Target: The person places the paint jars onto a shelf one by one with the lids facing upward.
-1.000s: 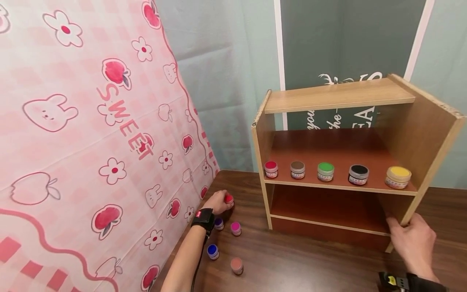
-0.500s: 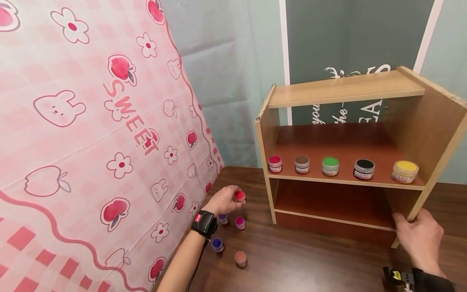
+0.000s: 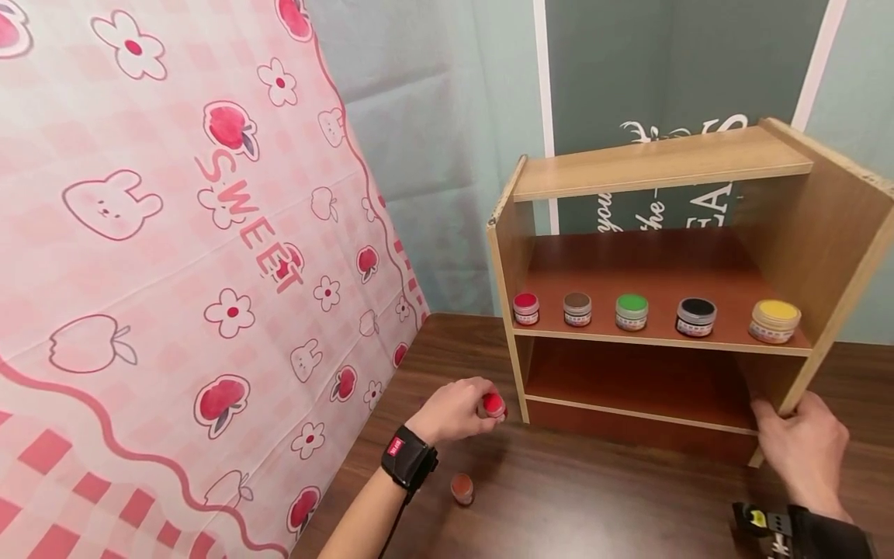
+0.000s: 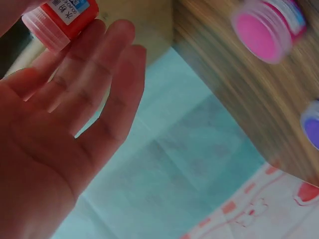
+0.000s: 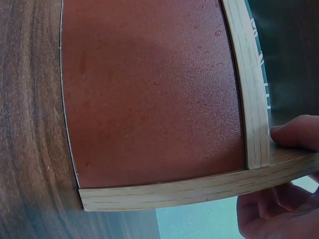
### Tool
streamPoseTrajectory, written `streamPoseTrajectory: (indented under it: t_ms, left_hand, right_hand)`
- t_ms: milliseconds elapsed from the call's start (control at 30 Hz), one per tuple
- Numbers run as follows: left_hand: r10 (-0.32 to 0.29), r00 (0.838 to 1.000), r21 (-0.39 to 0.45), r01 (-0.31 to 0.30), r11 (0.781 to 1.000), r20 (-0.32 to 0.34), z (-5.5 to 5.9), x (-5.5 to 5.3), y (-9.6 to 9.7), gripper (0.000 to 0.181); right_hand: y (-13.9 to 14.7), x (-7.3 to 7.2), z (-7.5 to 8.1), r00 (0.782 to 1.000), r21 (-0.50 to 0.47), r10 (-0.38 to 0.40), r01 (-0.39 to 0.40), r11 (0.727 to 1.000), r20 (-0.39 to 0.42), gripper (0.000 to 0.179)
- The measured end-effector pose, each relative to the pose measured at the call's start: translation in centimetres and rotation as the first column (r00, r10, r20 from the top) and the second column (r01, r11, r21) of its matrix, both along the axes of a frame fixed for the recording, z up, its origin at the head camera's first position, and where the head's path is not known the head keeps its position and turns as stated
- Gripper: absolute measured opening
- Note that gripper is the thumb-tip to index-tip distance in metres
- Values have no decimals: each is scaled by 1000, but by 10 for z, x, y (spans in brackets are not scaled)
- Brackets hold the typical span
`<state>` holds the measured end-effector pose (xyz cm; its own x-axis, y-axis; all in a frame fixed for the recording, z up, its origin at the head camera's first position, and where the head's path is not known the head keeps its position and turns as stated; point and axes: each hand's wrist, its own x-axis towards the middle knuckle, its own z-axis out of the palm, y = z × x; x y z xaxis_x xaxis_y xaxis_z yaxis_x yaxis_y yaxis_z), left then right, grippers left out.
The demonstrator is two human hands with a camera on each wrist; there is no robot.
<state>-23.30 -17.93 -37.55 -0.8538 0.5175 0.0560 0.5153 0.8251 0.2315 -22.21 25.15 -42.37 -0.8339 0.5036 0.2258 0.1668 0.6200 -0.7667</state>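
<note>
My left hand (image 3: 454, 411) pinches a small red paint jar (image 3: 493, 404) between thumb and fingers, just off the shelf's lower left corner. In the left wrist view, the labelled red jar (image 4: 62, 22) lies against the fingertips. Gripping the front edge of the shelf's right side panel is my right hand (image 3: 803, 450); the right wrist view has its thumb (image 5: 299, 133) inside the panel and fingers outside. On the middle board of the wooden shelf (image 3: 660, 171) stand jars in a row: red (image 3: 526, 309), brown (image 3: 576, 309), green (image 3: 632, 312), black (image 3: 695, 317) and yellow (image 3: 775, 321).
An orange-brown jar (image 3: 462, 489) stands on the wooden table (image 3: 594, 497), nearer me than the left hand. A magenta jar (image 4: 261, 32) and a purple jar (image 4: 311, 127) show in the left wrist view. A pink patterned cloth (image 3: 174, 272) hangs at left.
My left hand has lifted the red jar and carried it right, then nearer me, beside the shelf. Its arm now covers the magenta, purple and blue jars in the head view. The right hand keeps its grip.
</note>
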Motion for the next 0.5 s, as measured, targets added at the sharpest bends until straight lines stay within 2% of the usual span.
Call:
streamPoseTrajectory:
  t_ms: [233, 500]
  left_hand:
    - [-51, 998, -64, 49, 997, -38, 1, 5, 28, 32]
    - [-53, 986, -148, 30, 989, -155, -4, 1, 55, 33]
  right_hand:
    - [1, 1, 1, 1000, -15, -2, 2, 1000, 4, 28]
    - [1, 3, 0, 999, 0, 22, -22, 1000, -38, 25]
